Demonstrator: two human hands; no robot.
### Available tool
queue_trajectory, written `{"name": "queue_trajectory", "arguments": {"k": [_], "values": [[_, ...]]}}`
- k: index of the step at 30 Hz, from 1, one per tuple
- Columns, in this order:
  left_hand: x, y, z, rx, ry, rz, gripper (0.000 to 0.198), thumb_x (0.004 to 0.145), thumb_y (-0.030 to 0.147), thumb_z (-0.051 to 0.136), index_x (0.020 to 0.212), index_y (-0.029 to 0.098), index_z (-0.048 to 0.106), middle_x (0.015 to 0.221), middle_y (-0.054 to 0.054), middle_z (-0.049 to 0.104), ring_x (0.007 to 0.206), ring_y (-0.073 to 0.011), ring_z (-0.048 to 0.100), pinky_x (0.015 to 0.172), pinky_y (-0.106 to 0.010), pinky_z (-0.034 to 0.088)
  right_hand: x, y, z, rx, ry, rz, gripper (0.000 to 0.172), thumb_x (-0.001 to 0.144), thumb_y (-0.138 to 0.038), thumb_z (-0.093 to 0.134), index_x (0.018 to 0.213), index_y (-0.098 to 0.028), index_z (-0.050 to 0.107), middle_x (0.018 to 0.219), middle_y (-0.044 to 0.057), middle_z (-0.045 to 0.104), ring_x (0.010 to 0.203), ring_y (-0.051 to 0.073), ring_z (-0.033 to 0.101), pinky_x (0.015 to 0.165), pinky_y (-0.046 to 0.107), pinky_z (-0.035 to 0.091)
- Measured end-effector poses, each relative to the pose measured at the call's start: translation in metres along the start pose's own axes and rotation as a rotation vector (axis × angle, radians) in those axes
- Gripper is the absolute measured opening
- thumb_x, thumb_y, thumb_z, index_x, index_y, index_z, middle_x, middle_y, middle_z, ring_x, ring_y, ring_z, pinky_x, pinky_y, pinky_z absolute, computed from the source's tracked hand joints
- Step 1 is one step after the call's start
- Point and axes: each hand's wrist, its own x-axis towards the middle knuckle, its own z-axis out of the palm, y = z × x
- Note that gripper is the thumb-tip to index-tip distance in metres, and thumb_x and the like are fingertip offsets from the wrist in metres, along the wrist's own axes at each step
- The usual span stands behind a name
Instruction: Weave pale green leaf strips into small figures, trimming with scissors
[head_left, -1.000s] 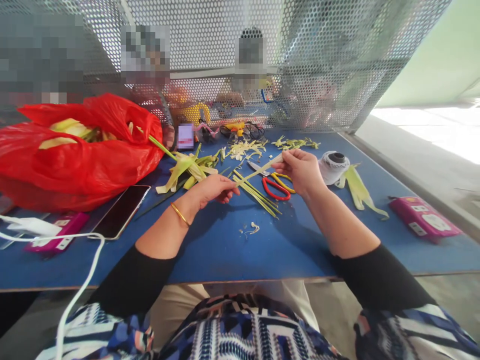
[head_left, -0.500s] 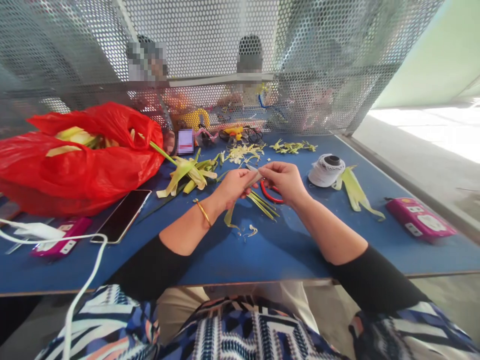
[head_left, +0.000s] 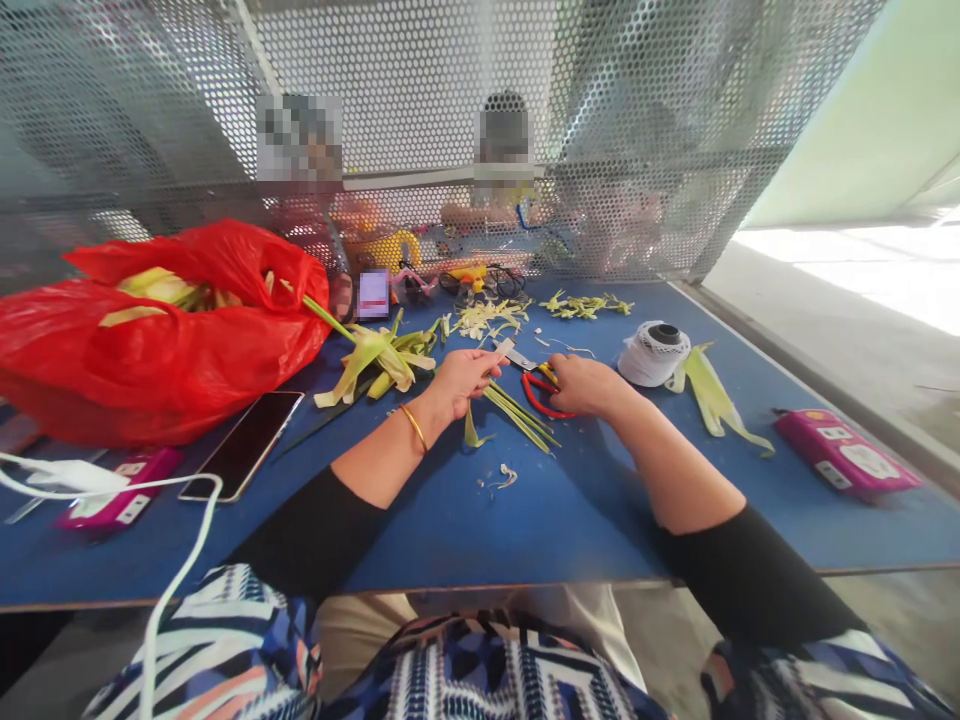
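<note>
**A:** Head view. Left hand?

**B:** Left hand [head_left: 459, 378] is closed in a pinch on a pale green leaf strip [head_left: 472, 432]. One end pokes out past the fingertips toward 1 o'clock. The other droops from the palm toward 6 o'clock and curls onto the blue tabletop [head_left: 465, 520]. There's a gold bangle [head_left: 414, 428] on that wrist.

**A:** Right hand?

**B:** Right hand [head_left: 583, 385] is palm down, fingers curled over the handles of the red-and-yellow-handled scissors [head_left: 541, 404]. Can't tell whether it has actually gripped them. The red loop shows at its 8 o'clock, lying flat on the table between the two hands.

**A:** So the strip relative to the right hand?

**B:** At its 9 o'clock, near but apart. Only the left hand touches it.

**A:** Surroundings?

**B:** A loose bundle of green leaf strips [head_left: 521, 412] lies between the hands, under the scissors. A white roll of netted tape [head_left: 654, 352] is at 2 o'clock of the right hand. At 9 o'clock of the left hand, well apart, are a red plastic bag [head_left: 150, 340] of leaves and a black smartphone [head_left: 244, 445]. A pink flat case [head_left: 847, 455] is far out at 3 o'clock.
</note>
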Motion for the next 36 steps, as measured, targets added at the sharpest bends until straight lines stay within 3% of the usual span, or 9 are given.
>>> {"name": "queue_trajectory", "arguments": {"k": [5,9,11,14,18,23,28,36], "values": [[0.007,0.001,-0.001,-0.051,0.078,-0.002,0.025,0.088,0.008,0.057,0.064,0.01,0.065,0.054,0.002,0.05,0.034,0.0007,0.029,0.036,-0.015,0.012,0.006,-0.004,0.007,0.003,-0.01,0.002,0.041,0.079,-0.018,0.058,0.118,-0.005,0.061,0.108,0.024,0.069,0.099,0.033,0.067,0.074,0.034,0.047],[0.014,0.003,-0.003,-0.084,0.162,0.044,0.022,0.086,0.01,0.06,0.064,0.01,0.064,0.053,0.004,0.048,0.035,0.0003,0.029,0.036,-0.015,0.014,0.012,0.003,0.008,0.103,0.014,-0.001,0.049,0.08,-0.022,0.059,0.127,-0.01,0.059,0.108,0.017,0.071,0.098,0.029,0.067,0.074,0.031,0.048],[0.017,0.003,-0.006,-0.084,0.196,0.081,0.021,0.085,0.011,0.062,0.064,0.01,0.064,0.052,0.004,0.048,0.035,0.0005,0.028,0.036,-0.015,0.015,0.014,0.005,0.009,0.338,0.06,0.007,0.053,0.078,-0.02,0.058,0.131,-0.015,0.058,0.103,0.01,0.072,0.089,0.023,0.067,0.07,0.028,0.047],[0.02,0.002,-0.012,-0.079,0.228,0.119,0.019,0.084,0.012,0.063,0.065,0.01,0.065,0.053,0.005,0.049,0.035,0.0005,0.027,0.036,-0.016,0.015,0.015,0.004,0.009,0.897,0.122,0.032,0.06,0.073,-0.017,0.061,0.133,-0.016,0.056,0.081,0.001,0.066,0.061,0.013,0.058,0.057,0.025,0.044],[0.022,0.002,-0.02,-0.09,0.247,0.129,0.019,0.084,0.011,0.062,0.066,0.01,0.065,0.052,0.005,0.049,0.034,0.0,0.025,0.036,-0.016,0.014,0.009,0.0,0.004,1.298,0.055,-0.01,0.062,0.065,-0.037,0.075,0.122,-0.017,0.06,0.064,-0.007,0.052,0.045,0.007,0.041,0.049,0.026,0.041],[0.024,0.004,-0.024,-0.091,0.273,0.129,0.023,0.085,0.01,0.059,0.062,0.011,0.063,0.049,0.005,0.047,0.034,-0.0009,0.024,0.037,-0.018,0.014,0.0,-0.004,-0.002,1.208,-0.021,-0.151,0.059,0.057,-0.054,0.077,0.103,-0.02,0.061,0.066,-0.007,0.05,0.061,0.011,0.049,0.06,0.027,0.042],[0.022,0.003,-0.022,-0.069,0.264,0.125,0.021,0.083,0.011,0.061,0.063,0.011,0.066,0.048,0.005,0.047,0.034,-0.0013,0.025,0.038,-0.019,0.013,-0.001,-0.01,0.0,1.008,0.04,-0.177,0.057,0.062,-0.061,0.071,0.099,-0.017,0.065,0.059,-0.008,0.044,0.057,0.011,0.041,0.056,0.027,0.032],[0.02,0.0,-0.019,-0.038,0.238,0.105,0.023,0.081,0.01,0.062,0.058,0.011,0.062,0.047,0.005,0.047,0.035,-0.0013,0.025,0.038,-0.018,0.014,-0.001,-0.014,0.004,0.962,0.074,-0.147,0.062,0.063,-0.067,0.067,0.095,-0.015,0.07,0.057,-0.007,0.045,0.053,0.009,0.037,0.053,0.026,0.028]]}}
